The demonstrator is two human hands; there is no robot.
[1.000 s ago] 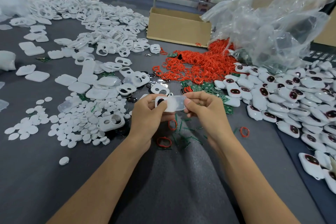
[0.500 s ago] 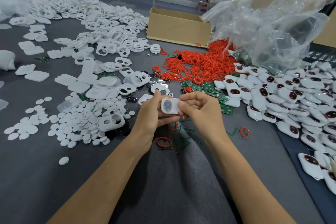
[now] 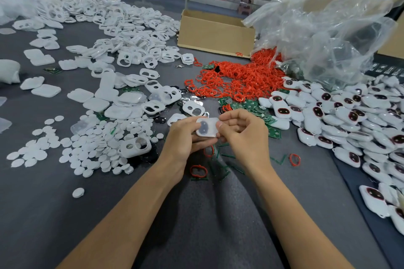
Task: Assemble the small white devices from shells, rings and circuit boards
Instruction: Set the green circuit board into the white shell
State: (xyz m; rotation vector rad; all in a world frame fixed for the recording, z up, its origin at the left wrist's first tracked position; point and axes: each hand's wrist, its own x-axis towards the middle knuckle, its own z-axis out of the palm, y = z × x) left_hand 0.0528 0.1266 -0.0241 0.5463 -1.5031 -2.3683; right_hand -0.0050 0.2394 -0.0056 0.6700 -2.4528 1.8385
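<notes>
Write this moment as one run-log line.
left hand grips white shell | right hand pinches its edge | red rings behind | white devices at right

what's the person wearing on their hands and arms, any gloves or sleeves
Nothing worn shows. The left hand and right hand are bare: no gloves, rings or watch. The left forearm and right forearm are bare too, with no sleeve in view down to the picture's bottom edge.

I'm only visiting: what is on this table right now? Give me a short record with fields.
Held item: white shell
Left hand: grips the shell's left end
Right hand: pinches its right end
Red rings: heap beyond the hands
Circuit boards: green, near the right hand
White devices: pile at right
Loose shells: spread at left
</notes>
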